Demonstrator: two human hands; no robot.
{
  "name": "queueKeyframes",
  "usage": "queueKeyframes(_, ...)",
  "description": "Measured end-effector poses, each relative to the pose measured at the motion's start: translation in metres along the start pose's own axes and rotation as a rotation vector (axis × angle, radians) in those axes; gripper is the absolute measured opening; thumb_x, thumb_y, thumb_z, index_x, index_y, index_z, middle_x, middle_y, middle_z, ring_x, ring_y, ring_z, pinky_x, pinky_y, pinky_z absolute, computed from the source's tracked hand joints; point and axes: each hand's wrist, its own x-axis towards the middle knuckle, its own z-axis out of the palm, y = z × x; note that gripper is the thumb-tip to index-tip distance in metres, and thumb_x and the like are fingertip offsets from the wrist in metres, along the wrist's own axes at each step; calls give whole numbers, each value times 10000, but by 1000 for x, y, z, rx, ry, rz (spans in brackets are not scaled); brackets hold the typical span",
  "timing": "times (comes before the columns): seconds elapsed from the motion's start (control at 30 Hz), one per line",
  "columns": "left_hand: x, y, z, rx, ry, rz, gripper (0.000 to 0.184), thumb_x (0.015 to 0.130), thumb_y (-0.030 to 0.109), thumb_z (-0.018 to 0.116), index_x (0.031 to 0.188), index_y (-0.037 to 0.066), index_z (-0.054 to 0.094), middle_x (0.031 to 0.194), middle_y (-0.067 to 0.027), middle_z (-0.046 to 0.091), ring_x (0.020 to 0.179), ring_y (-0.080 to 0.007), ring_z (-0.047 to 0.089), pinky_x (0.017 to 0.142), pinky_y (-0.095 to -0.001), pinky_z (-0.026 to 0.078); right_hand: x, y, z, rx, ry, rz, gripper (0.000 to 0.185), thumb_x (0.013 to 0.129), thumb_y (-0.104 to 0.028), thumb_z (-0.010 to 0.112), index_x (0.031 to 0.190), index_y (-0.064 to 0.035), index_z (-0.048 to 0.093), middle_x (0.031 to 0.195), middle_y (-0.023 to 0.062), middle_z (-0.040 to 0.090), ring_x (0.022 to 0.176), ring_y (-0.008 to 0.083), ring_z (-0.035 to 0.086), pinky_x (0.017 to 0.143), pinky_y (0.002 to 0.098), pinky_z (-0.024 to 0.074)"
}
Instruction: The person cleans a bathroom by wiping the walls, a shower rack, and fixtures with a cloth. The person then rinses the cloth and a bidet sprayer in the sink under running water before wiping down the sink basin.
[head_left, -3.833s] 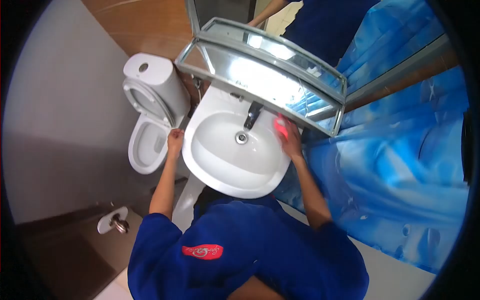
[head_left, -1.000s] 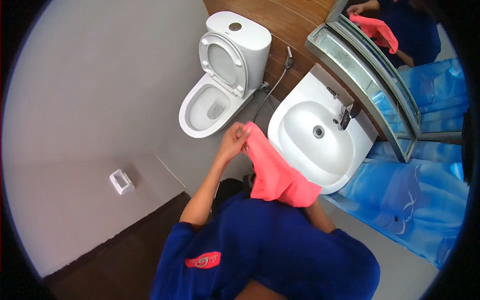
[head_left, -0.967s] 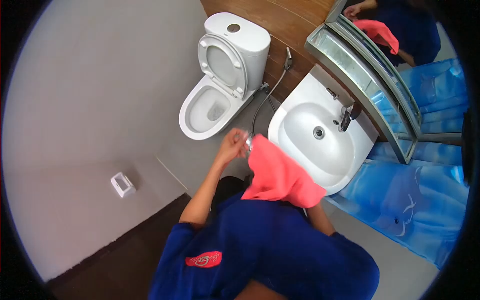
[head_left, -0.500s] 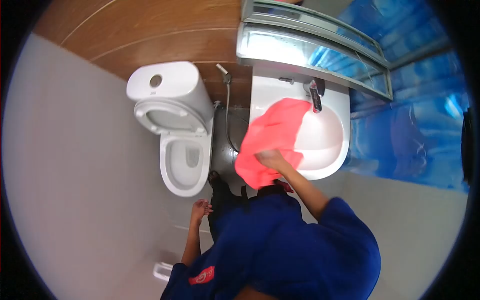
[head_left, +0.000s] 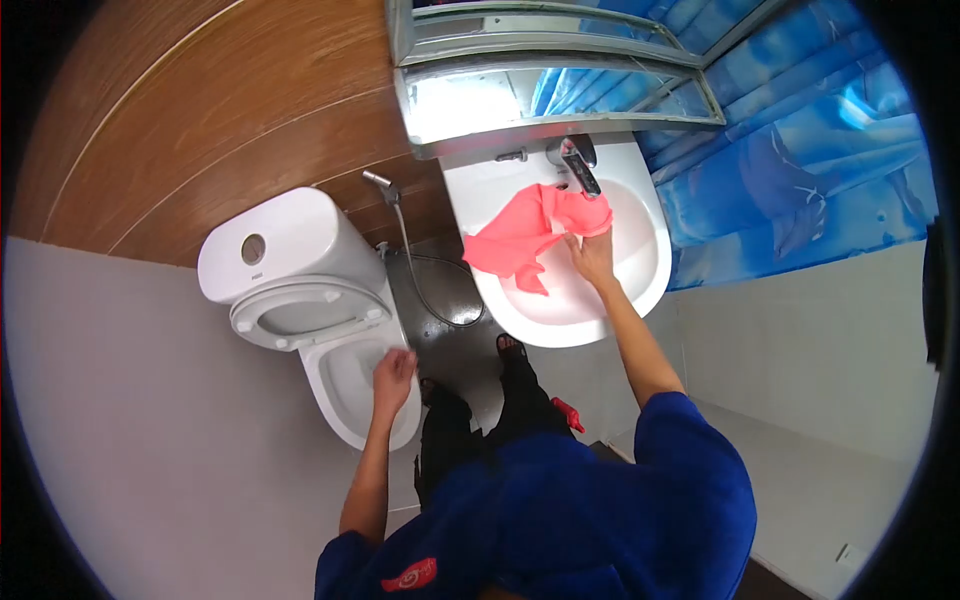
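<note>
A pink cloth lies partly bunched across the left side of the white sink, one end under the faucet. My right hand grips that end inside the basin, just below the spout; its fingertips are partly covered by the cloth. Over the toilet bowl hangs my left hand, its fingers curled together with nothing seen in them, touching neither the cloth nor the sink.
The toilet tank and raised lid stand at the left. A hand sprayer with its hose hangs between toilet and sink. A mirrored cabinet juts out above the sink. A blue curtain hangs at the right.
The view has turned toward the sink and wall. My right hand has carried the cloth up to the faucet. My left hand has risen from beside my leg to over the toilet bowl.
</note>
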Motion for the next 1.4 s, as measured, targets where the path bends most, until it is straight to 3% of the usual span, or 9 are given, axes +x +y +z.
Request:
queueKeyframes(0.23,213,231,78,249,246,668,243,847,148,545,1065,43,558,901,-175,606,945,-374,543,816,-446,430,32,86,59,-67,99,-46,286,786,-77,574,1068,-31,561,1040,190,562,1048,370,479,1029,457,273)
queueKeyframes(0.33,258,246,114,528,150,610,282,824,121,545,1101,77,569,987,-183,588,977,-380,535,852,-469,402,3,103,26,793,11,565,263,803,-108,575,1053,-27,565,1041,188,563,1066,368,461,1022,419,278)
queueKeyframes(0.5,298,218,149,724,321,806,281,814,68,536,1090,72,585,864,-212,614,946,-368,557,814,-457,419,67,54,-21,525,-129,30,249,839,-182,570,1025,-17,589,1028,130,605,988,256,550,884,358,415)
queueKeyframes(0.63,283,220,138,558,196,649,271,808,37,535,1073,68,582,954,-187,587,955,-356,539,840,-441,409,52,54,-21,-20,-403,-269,265,867,-228,565,1014,-9,589,1057,101,606,969,204,563,857,348,436)
queueKeyframes(0.73,239,221,120,302,299,630,271,789,3,542,1055,47,571,1023,-170,551,976,-349,503,859,-429,396,24,35,-51,692,-94,290,249,887,-206,545,1023,-2,587,1033,84,611,883,176,577,818,302,448)
queueKeyframes(0.83,198,206,107,149,354,577,264,777,-3,568,1039,31,562,976,-161,545,943,-339,507,829,-400,409,66,25,-73,768,-75,232,282,899,-234,526,1025,12,579,1010,113,602,850,205,571,802,318,448)
queueKeyframes(0.9,175,198,100,59,384,538,265,775,-6,572,1037,29,558,964,-157,540,929,-334,509,814,-392,415,122,19,-67,169,-492,259,211,872,-192,555,921,12,580,944,164,572,950,315,541,900,367,401)
queueKeyframes(1.13,86,140,61,-21,440,367,194,825,24,574,1020,20,579,885,-93,551,751,-188,539,675,-289,439,52,-16,-23,59,-221,-403,294,842,-253,543,987,1,572,1125,212,491,1147,384,407,989,479,323)
queueKeyframes(1.4,27,53,67,-92,304,205,192,836,52,592,1025,20,582,867,-67,528,727,-152,521,638,-252,420,101,-5,109,-408,-69,-77,582,890,-414,450,1197,81,438,1232,310,429,1173,424,390,1043,464,258)
